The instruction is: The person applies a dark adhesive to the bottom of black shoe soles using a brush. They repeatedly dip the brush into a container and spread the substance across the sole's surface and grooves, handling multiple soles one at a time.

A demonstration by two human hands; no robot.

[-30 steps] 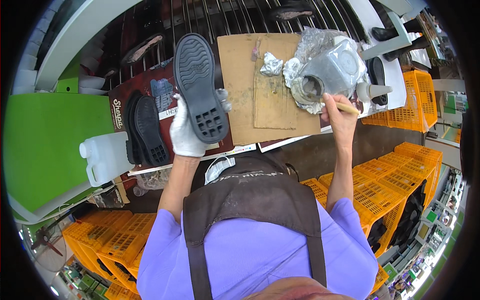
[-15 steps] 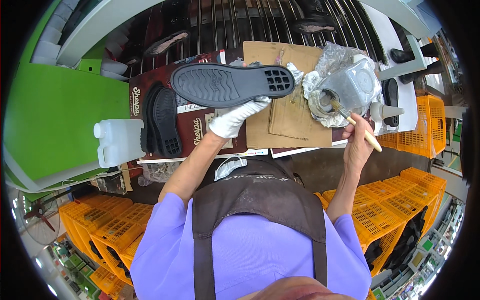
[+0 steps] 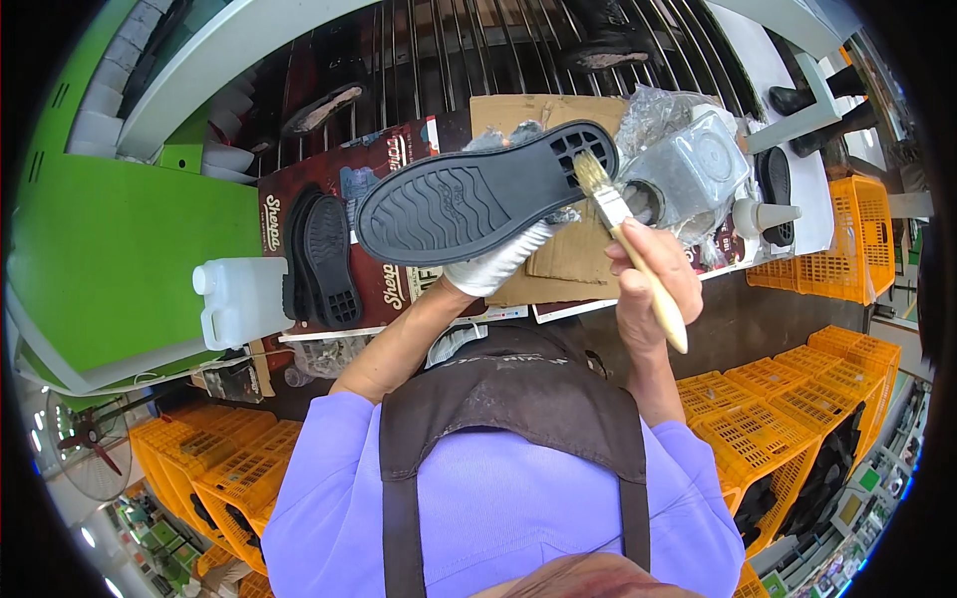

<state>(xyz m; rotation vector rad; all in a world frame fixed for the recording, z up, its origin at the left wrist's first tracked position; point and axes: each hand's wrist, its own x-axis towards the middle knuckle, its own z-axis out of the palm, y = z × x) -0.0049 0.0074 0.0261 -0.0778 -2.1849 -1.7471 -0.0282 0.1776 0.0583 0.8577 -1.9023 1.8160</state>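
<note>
A black rubber shoe sole (image 3: pixel 449 204) is held up over the table, its ridged face upward and its gridded heel to the right. Beneath it my left hand (image 3: pixel 503 261), in a white glove, grips it from the near side; most of the fingers are hidden. My bare right hand (image 3: pixel 658 279) is closed round the pale wooden handle of a paintbrush (image 3: pixel 610 204). The bristles are at the right edge of the sole's heel grid. Beyond the brush lies a clear plastic container (image 3: pixel 698 159) on its side, its round mouth toward me.
More soles (image 3: pixel 327 249) lie on the left of the table, next to a white jug (image 3: pixel 244 299). A cardboard sheet (image 3: pixel 558 269) covers the middle. A nozzle bottle (image 3: pixel 763 218) lies right of the container. Orange crates (image 3: pixel 832 239) stand right. Boots (image 3: pixel 608 45) rest on the far metal rollers.
The brush has come out of the container's mouth and moved left to the sole's heel. My left hand has tilted the sole, heel end higher, and shifted slightly right.
</note>
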